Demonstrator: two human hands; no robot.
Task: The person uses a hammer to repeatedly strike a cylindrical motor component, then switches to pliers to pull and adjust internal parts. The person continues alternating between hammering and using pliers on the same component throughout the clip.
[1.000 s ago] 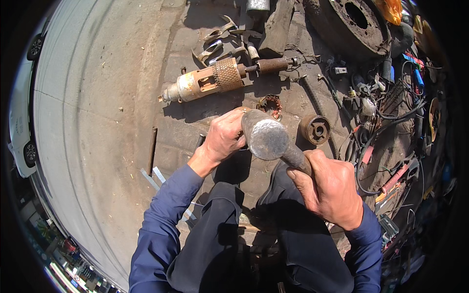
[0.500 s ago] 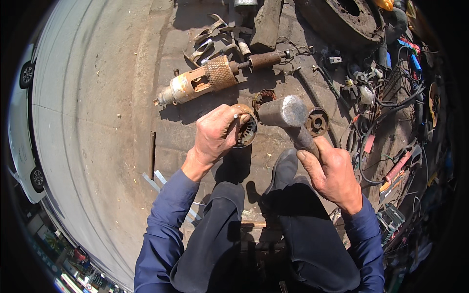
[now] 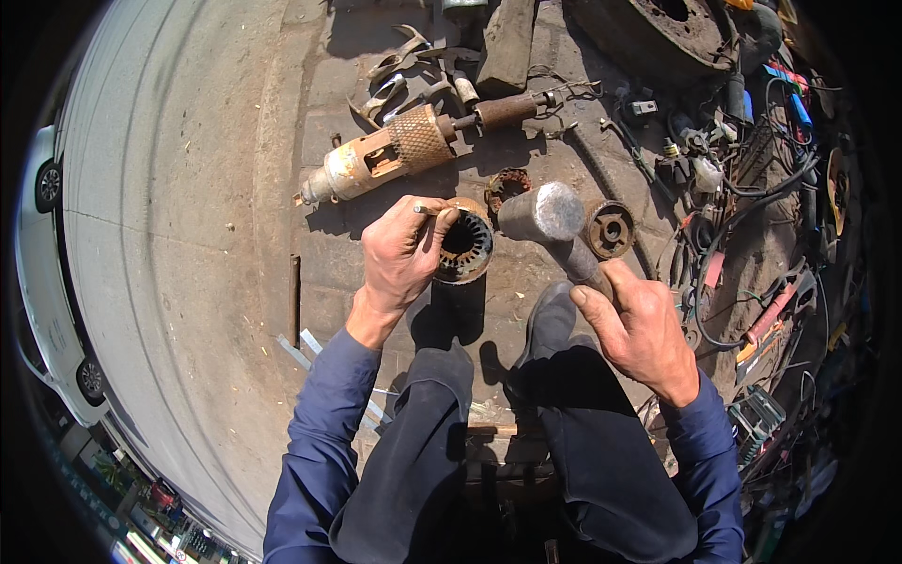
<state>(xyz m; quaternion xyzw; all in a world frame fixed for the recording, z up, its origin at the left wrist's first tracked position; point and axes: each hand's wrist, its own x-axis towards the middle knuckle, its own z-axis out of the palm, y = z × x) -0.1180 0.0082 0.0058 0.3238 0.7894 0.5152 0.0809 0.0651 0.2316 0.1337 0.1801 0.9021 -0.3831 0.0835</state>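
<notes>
"How are the hands?"
"Apart. The left hand [image 3: 399,246] pinches a thin rod [image 3: 425,211] by the slotted cylinder [image 3: 479,249]; the right hand [image 3: 650,329] grips the hammer [image 3: 552,224]."
"What crowds it?"
"A round rusty part [image 3: 612,230] right of the hammer head, a broken ring [image 3: 495,195] beyond, a shoe [image 3: 552,318] nearer."
"Hammer's lie?"
"Handle slanting down-right into the fist; head roughly crosswise, bright face tipped up-right."
</notes>
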